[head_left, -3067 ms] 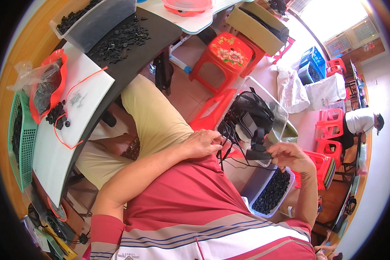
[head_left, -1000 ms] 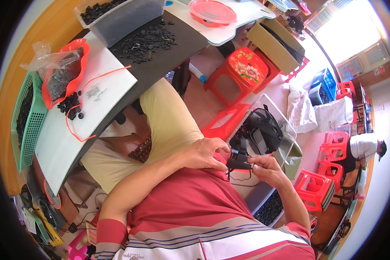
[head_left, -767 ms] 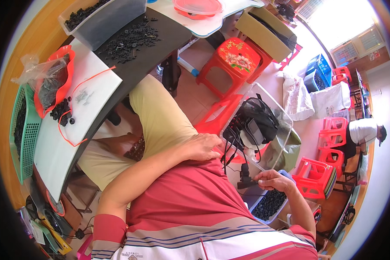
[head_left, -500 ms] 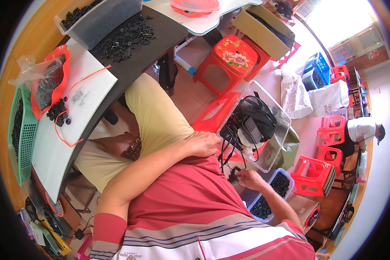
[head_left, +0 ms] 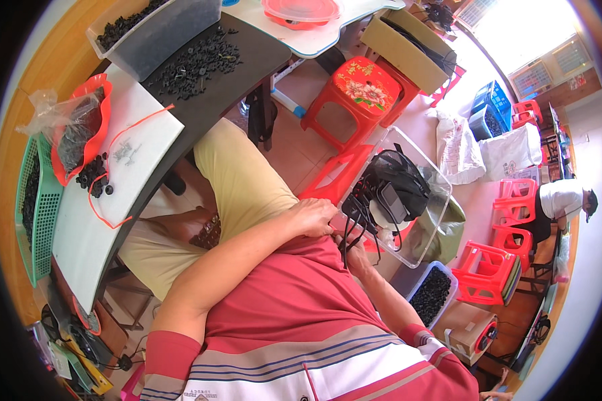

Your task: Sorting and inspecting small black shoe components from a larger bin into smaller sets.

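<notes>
My left hand (head_left: 314,217) lies at my waist with its fingers curled over the hem of my red striped shirt (head_left: 281,287); what they may hold is hidden. Close beside it, my right hand (head_left: 356,255) is at the near corner of a clear plastic tub (head_left: 418,250), its fingers bent behind hanging black cables (head_left: 352,234). Whether it grips anything is too small to see. In the tub lie a black mesh bag (head_left: 401,174) and a dark box-shaped device (head_left: 390,200).
A red stool (head_left: 341,167) stands under the tub. Right of me is a bin of small black parts (head_left: 429,297). On the left, a table (head_left: 80,247) bears a red tray (head_left: 104,123), a green basket (head_left: 45,220) and loose black parts. A person (head_left: 560,200) bends at far right.
My right hand has moved left and forward from beside the bin of black parts to the tub's corner, near my left hand. My left hand has stayed almost in place.
</notes>
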{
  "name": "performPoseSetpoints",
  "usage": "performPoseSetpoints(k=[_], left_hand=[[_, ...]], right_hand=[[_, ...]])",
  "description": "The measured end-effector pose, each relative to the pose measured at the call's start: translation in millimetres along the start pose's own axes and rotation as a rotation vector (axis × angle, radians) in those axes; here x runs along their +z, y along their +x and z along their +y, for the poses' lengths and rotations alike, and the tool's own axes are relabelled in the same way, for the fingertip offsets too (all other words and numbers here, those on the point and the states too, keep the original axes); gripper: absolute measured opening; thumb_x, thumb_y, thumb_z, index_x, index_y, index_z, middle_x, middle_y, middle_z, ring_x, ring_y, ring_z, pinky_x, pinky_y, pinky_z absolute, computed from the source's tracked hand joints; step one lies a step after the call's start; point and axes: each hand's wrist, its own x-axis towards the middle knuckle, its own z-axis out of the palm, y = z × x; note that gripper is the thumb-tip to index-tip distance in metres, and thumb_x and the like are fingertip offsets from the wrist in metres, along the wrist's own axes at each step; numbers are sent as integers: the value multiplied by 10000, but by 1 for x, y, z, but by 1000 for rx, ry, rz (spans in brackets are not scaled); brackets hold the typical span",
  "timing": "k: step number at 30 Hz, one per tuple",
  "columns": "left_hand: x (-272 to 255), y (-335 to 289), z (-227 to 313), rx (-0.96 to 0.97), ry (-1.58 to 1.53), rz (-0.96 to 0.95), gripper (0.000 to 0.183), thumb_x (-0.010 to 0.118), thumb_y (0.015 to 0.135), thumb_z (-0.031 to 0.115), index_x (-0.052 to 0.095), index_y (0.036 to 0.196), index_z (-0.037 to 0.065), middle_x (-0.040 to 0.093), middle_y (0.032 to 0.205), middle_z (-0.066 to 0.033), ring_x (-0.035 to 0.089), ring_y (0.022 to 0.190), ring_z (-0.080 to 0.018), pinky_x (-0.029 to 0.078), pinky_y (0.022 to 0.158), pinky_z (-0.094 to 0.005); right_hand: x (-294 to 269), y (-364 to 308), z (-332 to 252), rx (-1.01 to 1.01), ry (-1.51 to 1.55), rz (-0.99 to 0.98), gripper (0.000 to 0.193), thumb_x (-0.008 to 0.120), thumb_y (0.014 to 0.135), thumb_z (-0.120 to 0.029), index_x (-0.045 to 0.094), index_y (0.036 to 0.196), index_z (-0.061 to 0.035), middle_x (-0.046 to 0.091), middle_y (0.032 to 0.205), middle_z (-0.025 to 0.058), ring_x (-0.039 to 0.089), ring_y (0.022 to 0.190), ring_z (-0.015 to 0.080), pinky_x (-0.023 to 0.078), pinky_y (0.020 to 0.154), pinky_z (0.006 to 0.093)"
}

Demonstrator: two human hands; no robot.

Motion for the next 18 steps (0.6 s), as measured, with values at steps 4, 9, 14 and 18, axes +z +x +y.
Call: performPoseSetpoints(k=[4,9,14,18], left_hand=[[-3,3,-1,-15,21,-14,501,729,847,385,666,1297,174,648,1215,-167,604,1177,-371,486,1015,-470],[-11,1,6,-150,144,0,633,799,761,513,666,1267,157,596,1301,-161,539,1258,-399,484,1022,-513],[-6,3,0,-194,73,76,638,830,733,466,640,1232,118,598,1290,-181,582,1201,-427,511,969,-533],[-6,7,-13,-247,1,115,580,860,713,384,633,1158,92,639,1205,-205,628,1128,-448,528,895,-537]], right_hand=[[2,8,-25,105,194,-119,323,614,1027,-205,613,1294,-23,662,889,-5,523,571,37,349,434,199],[2,17,-33,150,337,-176,352,645,1005,-171,589,1326,-36,686,988,10,512,562,43,369,469,182],[7,21,-34,146,473,-224,241,613,1026,-166,612,1242,-60,683,998,14,519,585,36,374,489,181],[9,22,-36,128,493,-273,213,554,1056,-162,604,1237,-61,677,989,30,533,622,50,377,512,176]])
